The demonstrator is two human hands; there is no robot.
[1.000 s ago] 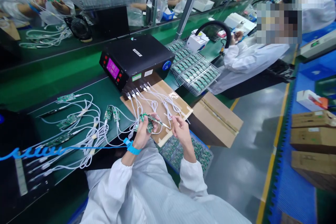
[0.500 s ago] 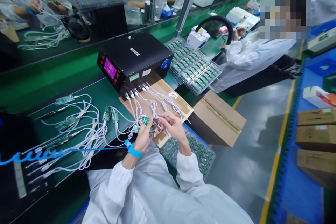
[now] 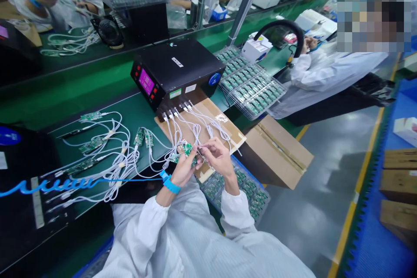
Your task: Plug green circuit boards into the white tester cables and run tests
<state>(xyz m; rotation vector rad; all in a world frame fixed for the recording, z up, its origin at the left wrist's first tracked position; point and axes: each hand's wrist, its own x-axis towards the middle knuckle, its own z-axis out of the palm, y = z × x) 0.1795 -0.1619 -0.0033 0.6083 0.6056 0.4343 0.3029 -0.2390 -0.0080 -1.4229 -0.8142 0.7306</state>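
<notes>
My left hand (image 3: 183, 170), with a blue wrist strap (image 3: 171, 183), is closed around green circuit boards (image 3: 186, 149) above the cardboard sheet's front edge. Close against it, my right hand (image 3: 219, 157) pinches at the end of a board; a small part or cable plug between its fingertips cannot be made out. White cables (image 3: 195, 129) run from the front of a black test box (image 3: 177, 67) down to my hands. Two more circuit boards (image 3: 139, 137) lie on the green bench, wired to white cables.
Bundled white cables (image 3: 122, 165) and a coiled blue cord (image 3: 65, 184) cover the left bench. Clear trays of boards (image 3: 252, 82) stand right of the box; another tray (image 3: 250, 191) sits below my right hand. A cardboard carton (image 3: 280, 150) and a seated co-worker (image 3: 322, 74) are at right.
The view has turned a little, so the bench appears shifted right. My hands stay together at the boards, with only a slight change of the right fingers.
</notes>
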